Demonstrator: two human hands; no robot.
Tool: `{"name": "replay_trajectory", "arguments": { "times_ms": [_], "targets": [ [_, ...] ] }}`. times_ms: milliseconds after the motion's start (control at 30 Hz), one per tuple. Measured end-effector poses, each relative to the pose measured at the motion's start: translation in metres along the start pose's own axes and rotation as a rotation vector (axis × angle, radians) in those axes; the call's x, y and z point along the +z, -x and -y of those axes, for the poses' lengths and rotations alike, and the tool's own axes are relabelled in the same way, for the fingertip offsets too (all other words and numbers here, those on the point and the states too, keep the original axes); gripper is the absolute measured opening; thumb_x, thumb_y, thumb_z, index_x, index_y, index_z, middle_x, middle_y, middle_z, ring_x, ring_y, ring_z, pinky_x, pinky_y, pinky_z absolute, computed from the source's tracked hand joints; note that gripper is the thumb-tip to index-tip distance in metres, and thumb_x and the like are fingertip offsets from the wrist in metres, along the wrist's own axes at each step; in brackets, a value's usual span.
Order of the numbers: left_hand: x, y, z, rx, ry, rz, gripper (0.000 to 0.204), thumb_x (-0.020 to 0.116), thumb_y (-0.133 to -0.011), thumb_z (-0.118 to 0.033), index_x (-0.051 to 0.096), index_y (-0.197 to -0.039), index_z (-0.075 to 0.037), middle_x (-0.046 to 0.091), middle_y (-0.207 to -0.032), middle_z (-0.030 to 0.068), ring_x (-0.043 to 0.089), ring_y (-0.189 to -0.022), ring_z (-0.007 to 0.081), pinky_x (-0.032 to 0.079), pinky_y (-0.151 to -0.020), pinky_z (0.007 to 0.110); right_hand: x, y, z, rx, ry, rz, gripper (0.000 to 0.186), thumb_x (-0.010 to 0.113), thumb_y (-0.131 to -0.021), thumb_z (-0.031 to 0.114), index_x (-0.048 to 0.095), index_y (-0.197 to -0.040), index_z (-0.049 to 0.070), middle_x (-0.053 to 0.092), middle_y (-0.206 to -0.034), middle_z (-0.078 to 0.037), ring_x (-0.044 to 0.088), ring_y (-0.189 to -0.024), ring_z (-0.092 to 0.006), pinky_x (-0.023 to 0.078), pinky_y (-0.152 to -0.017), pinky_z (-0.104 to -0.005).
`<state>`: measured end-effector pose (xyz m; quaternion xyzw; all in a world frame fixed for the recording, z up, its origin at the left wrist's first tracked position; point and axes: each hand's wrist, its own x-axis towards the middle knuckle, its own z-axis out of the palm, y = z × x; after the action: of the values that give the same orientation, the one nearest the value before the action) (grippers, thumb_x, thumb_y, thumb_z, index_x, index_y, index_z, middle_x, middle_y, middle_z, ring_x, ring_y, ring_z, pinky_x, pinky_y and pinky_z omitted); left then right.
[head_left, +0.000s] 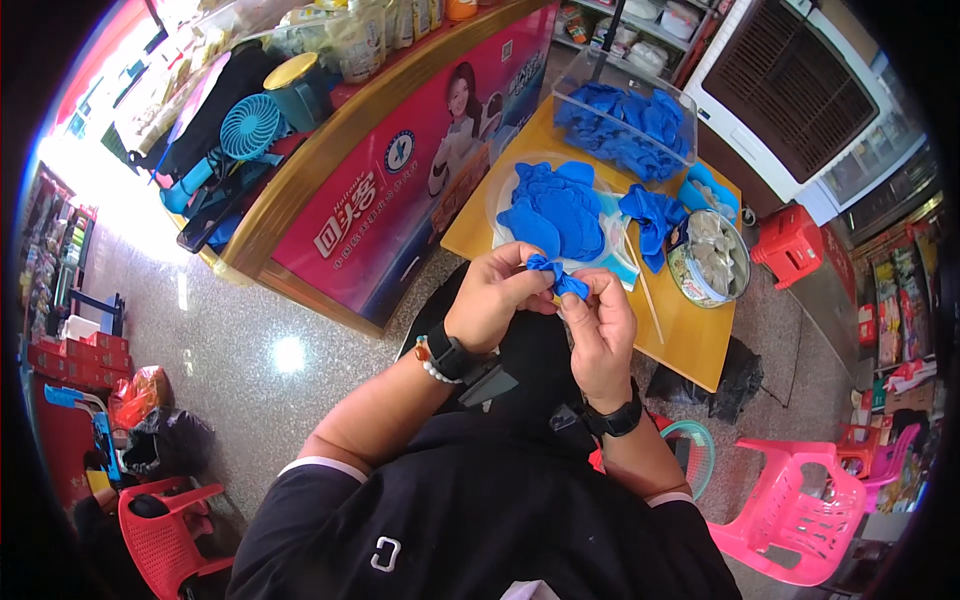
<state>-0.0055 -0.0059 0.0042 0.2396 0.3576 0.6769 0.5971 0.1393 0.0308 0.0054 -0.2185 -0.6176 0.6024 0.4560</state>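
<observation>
Between my two hands, just in front of the wooden table's near edge, is a small piece of bunched blue fabric (557, 276). My left hand (497, 297) pinches its left end between thumb and fingers. At its other end my right hand (600, 330) grips with thumb and fingertips. Beyond them, flat blue fabric pieces (560, 215) lie stacked on a clear round tray (502, 190). A gathered blue fabric piece (652, 222) rests right of the stack. What the fingers cover of the held piece is hidden.
On the yellow wooden table (690, 350) stand a clear bin (690, 130) of blue fabric, an open tin (700, 285) and a thin stick (645, 285). A red container (790, 245) is at the right. A counter (360, 190) runs along the left; a pink chair (800, 505) stands lower right.
</observation>
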Motion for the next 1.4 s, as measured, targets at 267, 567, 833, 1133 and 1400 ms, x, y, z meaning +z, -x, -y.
{"name": "replay_trajectory", "arguments": {
  "times_ms": [267,567,833,1133,1400],
  "targets": [
    [-0.011,-0.019,0.014,0.319,-0.415,-0.078,0.013,0.064,-0.08,0.003,0.054,-0.082,-0.006,0.057,-0.077,-0.0021,0.052,-0.067,0.0036,0.044,-0.059,0.019,0.009,-0.003,0.014,-0.391,0.521,0.13,0.014,0.062,-0.079,-0.002,0.051,-0.087,0.001,0.056,-0.086,-0.014,0.056,-0.074,-0.0293,0.046,-0.067,-0.0335],
    [-0.007,-0.029,0.02,0.17,0.006,0.007,0.019,0.061,-0.087,-0.002,0.045,-0.082,-0.011,0.049,-0.073,-0.0052,0.046,-0.062,0.0022,0.039,-0.053,0.018,0.005,-0.009,0.006,-0.389,0.5,0.202,0.017,0.065,-0.077,-0.001,0.051,-0.087,0.001,0.055,-0.083,-0.011,0.055,-0.073,-0.0244,0.045,-0.067,-0.0308],
    [-0.009,-0.012,0.009,0.321,-0.094,0.146,0.023,0.063,-0.085,0.0,0.043,-0.079,-0.011,0.053,-0.076,-0.0032,0.049,-0.07,0.0036,0.042,-0.062,0.019,0.003,-0.016,0.0,0.143,-0.164,-0.025,0.013,0.064,-0.087,0.009,0.053,-0.093,0.004,0.052,-0.083,0.003,0.047,-0.07,-0.0046,0.04,-0.066,-0.0197],
    [-0.025,-0.053,0.03,0.091,-0.269,-0.099,0.021,0.056,-0.082,0.005,0.042,-0.078,-0.01,0.048,-0.073,-0.0021,0.052,-0.062,0.0075,0.047,-0.052,0.023,-0.018,-0.054,-0.068,0.53,-0.382,-0.089,0.013,0.053,-0.095,0.015,0.058,-0.088,0.006,0.055,-0.076,0.004,0.047,-0.066,-0.0038,0.038,-0.06,-0.0193],
    [-0.048,-0.046,0.05,0.239,-0.578,0.021,0.011,0.06,-0.084,0.001,0.055,-0.089,-0.007,0.055,-0.079,-0.0033,0.054,-0.07,0.0045,0.047,-0.062,0.02,-0.022,-0.035,-0.07,0.418,-0.248,-0.158,0.015,0.051,-0.097,0.016,0.058,-0.095,0.004,0.058,-0.084,0.001,0.053,-0.076,-0.0057,0.043,-0.067,-0.0209]
  ]
}}
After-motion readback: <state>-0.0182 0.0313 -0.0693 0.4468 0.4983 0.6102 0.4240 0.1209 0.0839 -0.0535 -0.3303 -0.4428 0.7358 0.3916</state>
